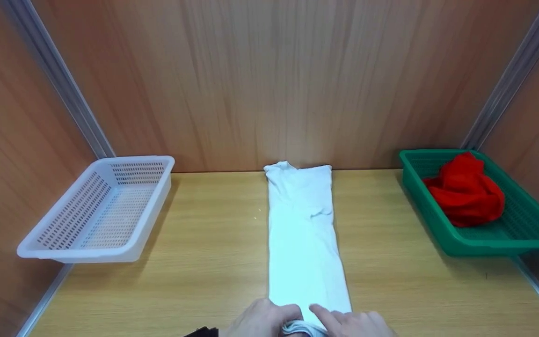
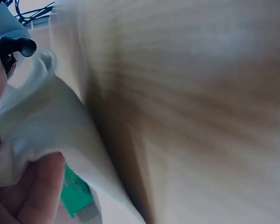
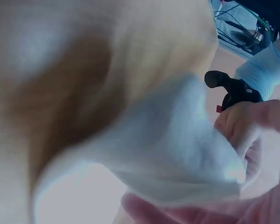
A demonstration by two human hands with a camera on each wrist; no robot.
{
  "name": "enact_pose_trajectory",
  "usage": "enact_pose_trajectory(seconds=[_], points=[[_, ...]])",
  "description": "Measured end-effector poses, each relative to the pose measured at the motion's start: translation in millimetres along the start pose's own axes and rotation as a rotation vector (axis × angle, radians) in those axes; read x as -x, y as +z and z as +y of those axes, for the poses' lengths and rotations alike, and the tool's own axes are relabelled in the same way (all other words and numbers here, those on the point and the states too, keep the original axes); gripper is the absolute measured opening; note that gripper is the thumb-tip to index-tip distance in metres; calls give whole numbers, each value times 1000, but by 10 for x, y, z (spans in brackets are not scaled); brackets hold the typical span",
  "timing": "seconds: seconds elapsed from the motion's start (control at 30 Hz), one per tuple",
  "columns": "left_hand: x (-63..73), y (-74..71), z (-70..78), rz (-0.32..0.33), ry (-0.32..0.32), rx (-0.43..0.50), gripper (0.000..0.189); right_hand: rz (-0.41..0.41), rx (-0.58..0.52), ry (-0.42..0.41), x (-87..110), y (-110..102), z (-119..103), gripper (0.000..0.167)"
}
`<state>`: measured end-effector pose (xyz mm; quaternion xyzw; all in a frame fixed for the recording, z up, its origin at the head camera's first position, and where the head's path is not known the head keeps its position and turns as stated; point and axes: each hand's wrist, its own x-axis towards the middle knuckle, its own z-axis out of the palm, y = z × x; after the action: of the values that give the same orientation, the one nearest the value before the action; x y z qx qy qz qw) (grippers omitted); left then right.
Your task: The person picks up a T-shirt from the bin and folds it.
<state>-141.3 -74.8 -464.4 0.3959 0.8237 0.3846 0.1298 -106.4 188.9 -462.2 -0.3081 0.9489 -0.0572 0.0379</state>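
Note:
A white shirt [image 1: 302, 243], folded into a long narrow strip, lies on the table with its far end by the back wall. At the near end my left hand [image 1: 261, 319] and right hand [image 1: 357, 325] pinch the fabric, close together at the bottom of the head view. A rolled, ribbed-looking edge shows between them. In the left wrist view the fingers [image 2: 43, 189] curl under the lifted cloth [image 2: 51, 126]. Blurred in the right wrist view, the raised cloth [image 3: 163, 144] runs into the right hand's grasp, with the left hand just beyond.
On the left of the table stands a white perforated basket [image 1: 131, 217]. A green basket [image 1: 456, 245] on the right holds a crumpled red cloth [image 1: 468, 192]. Wooden panels [image 1: 269, 84] enclose the table [image 1: 213, 243] at the back and sides.

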Motion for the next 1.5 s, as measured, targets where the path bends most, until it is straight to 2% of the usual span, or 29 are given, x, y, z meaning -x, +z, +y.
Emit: enact_pose_trajectory(seconds=[0.07,0.17,0.23,0.27,0.37,0.47,0.5,0.6,0.67,0.73,0.8,0.93,1.03,1.13,1.23,1.4,1.47,1.5], points=[[-27,-13,16,34,60,-50,19,31,88,9,-54,-21,-67,77],[-73,-35,13,122,169,-122,16,118,214,-34,-145,-46,-95,76],[-98,-52,-1,193,229,-159,13,227,265,-99,-191,-60,-62,56],[-108,-62,-9,221,252,-165,12,257,258,-125,-207,-78,-33,47],[-139,-100,-26,269,268,-153,12,244,138,-170,-238,-177,90,29],[-164,-150,-35,246,213,-67,13,48,-119,-118,-254,-335,248,24],[-170,-167,-39,234,185,-27,15,13,-191,-107,-256,-376,311,23],[-188,-219,-59,216,101,87,17,6,-410,-140,-283,-443,510,19],[-218,-260,-79,226,46,158,17,57,-555,-197,-324,-442,646,14],[-275,-307,-118,258,-2,211,16,102,-699,-228,-386,-434,781,7],[-362,-369,-175,299,-44,255,15,123,-849,-202,-471,-422,899,7],[-600,-550,-318,389,-113,336,17,142,-1082,-14,-667,-401,1085,26],[-815,-676,-405,416,-214,446,24,163,-1207,169,-833,-378,1206,37],[-1031,-725,-512,419,-341,533,29,214,-1258,286,-1034,-327,1329,40],[-1201,-720,-648,438,-414,522,28,256,-1230,346,-1253,-257,1441,42],[-1442,-737,-952,525,-435,280,17,273,-1121,438,-1585,-135,1564,44],[-1571,-706,-1238,554,-467,173,23,258,-1090,475,-1693,-98,1596,45],[-1616,-691,-1334,558,-501,139,27,256,-1073,485,-1740,-77,1615,44]])
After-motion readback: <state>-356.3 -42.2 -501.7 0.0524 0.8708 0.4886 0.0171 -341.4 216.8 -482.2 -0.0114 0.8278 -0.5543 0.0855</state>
